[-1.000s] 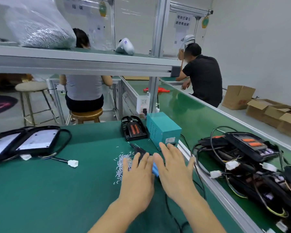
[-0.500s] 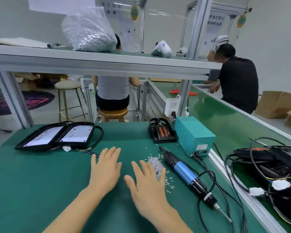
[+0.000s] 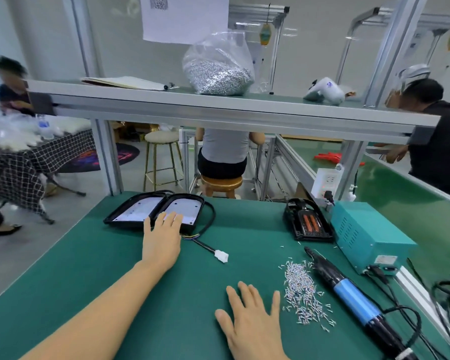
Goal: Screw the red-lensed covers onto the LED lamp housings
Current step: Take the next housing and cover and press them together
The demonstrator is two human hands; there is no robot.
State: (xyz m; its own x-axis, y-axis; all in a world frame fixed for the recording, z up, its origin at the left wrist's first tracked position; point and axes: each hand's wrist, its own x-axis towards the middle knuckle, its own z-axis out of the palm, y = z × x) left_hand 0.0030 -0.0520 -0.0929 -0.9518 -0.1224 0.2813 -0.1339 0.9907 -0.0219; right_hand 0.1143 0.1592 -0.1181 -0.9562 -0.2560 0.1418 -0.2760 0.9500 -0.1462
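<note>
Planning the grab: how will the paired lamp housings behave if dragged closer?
The lamp housings look like rigid shells, so they would probably slide flat on the green mat. Their cable and white connector would likely trail loosely, possibly snagging.

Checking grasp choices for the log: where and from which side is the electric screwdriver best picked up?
Probably by the blue grip section of the electric screwdriver, with the right hand coming from above-left. It lies flat with its tip pointing away; its cable trails from the near end, so grip mid-body.
</note>
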